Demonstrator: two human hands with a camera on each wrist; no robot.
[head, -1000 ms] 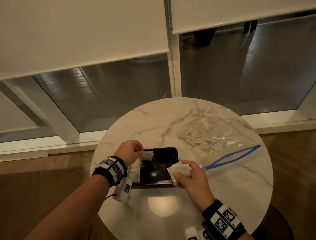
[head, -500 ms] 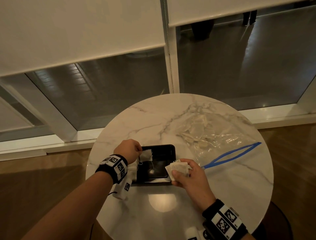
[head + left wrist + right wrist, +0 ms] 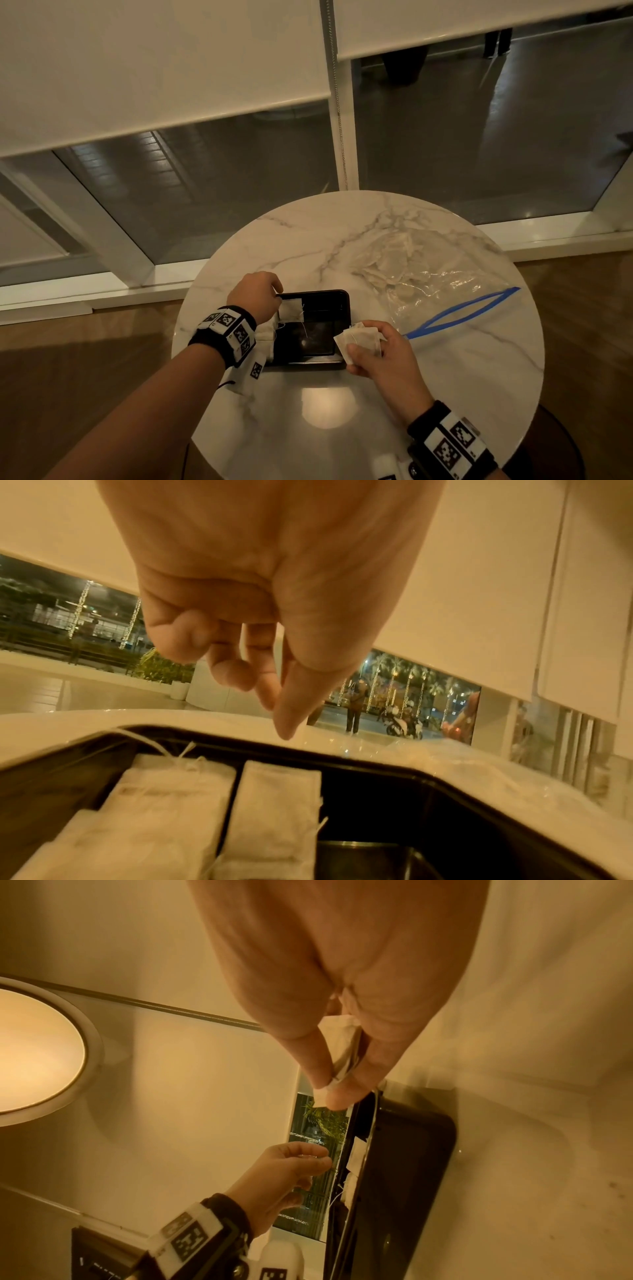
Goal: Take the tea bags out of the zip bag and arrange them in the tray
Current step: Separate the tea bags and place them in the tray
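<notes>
A black tray point(image 3: 329, 297) sits at the middle of the table. White tea bags point(image 3: 291, 310) lie along its left side, seen up close as two bags side by side point(image 3: 274, 804). My left hand point(image 3: 275, 298) hovers over them with loosely bent fingers point(image 3: 240, 674) and holds nothing. Over the tray's right front corner, my right hand point(image 3: 363, 353) pinches a small stack of tea bags point(image 3: 358, 337) between thumb and fingers point(image 3: 342, 1096). The clear zip bag point(image 3: 428, 284) with a blue zip point(image 3: 462, 311) lies at the right, mouth open, with more tea bags inside.
The round white marble table point(image 3: 308, 246) is small, and its edge drops to a wooden floor point(image 3: 85, 370). A window frame point(image 3: 342, 137) and lowered blinds stand just behind it. A lamp's reflection point(image 3: 327, 407) shines on the near tabletop.
My left hand has lowered its tea bag into the tray's left side and let it go. My right hand has kept its stack in the same place.
</notes>
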